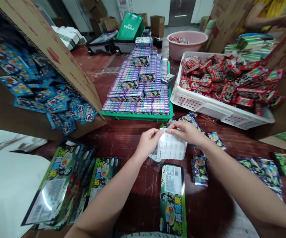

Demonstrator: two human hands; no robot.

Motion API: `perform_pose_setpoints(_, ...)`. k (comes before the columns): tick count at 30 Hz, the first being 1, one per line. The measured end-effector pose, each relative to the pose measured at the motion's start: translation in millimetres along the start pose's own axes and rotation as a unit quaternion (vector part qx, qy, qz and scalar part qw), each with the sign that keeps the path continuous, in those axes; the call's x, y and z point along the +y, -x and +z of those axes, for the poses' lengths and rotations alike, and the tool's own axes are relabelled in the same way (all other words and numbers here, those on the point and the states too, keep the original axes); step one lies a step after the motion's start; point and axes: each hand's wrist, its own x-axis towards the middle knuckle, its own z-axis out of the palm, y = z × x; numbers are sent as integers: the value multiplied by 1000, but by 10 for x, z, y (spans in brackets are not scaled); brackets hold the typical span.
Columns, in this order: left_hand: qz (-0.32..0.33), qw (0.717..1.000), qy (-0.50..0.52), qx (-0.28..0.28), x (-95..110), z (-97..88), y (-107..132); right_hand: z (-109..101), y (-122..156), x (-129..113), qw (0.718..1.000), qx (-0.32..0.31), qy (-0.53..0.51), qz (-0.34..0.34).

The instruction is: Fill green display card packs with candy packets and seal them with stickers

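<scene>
My left hand [147, 142] and my right hand [186, 132] pinch the top edge of a clear plastic bag [170, 148] with white printing, held just above the dark red table [125, 138]. Below the bag lies a green printed pouch [173, 201], flat on the table. A small stack of purple candy packs [199, 169] lies to the right of the bag. More loose packs [189, 118] lie behind my hands.
A green tray [138, 116] stacked with purple boxes stands ahead. A white crate [207, 106] of red packs is at right, a tipped cardboard box [58, 56] of blue packs at left. Green pouches [65, 185] lie at lower left. A person in yellow [266, 13] is at far right.
</scene>
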Motion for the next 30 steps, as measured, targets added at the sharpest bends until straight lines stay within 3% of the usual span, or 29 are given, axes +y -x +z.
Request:
perform_pose_setpoints(10, -30, 998, 21, 55, 89, -40, -84, 33, 60, -98, 986, 152, -60, -43)
perform_pose_setpoints(17, -25, 999, -12, 21, 143, -20, -75, 132, -14, -211, 989, 122, -79, -22)
perform_pose_setpoints(21, -35, 994, -57, 83, 157, -89, 7, 62, 301, -381, 979, 164, -115, -35)
perform_pose_setpoints(24, 59, 968, -208, 131, 176, -90, 336, -22, 688, -499, 971, 175, -163, -7)
perform_pose_setpoints(25, 103, 949, -280, 105, 171, -65, 487, -30, 823, -533, 969, 163, -184, 4)
perform_pose_setpoints(27, 155, 909, -387, -13, 132, 19, 786, -6, 1076, -599, 966, 126, -222, 28)
perform_pose_setpoints(29, 145, 887, -426, -105, 74, 113, 1006, 52, 1291, -666, 964, 96, -244, 51)
perform_pose_setpoints(30, 131, 885, -431, -120, 53, 150, 1074, 82, 1382, -700, 962, 85, -250, 61)
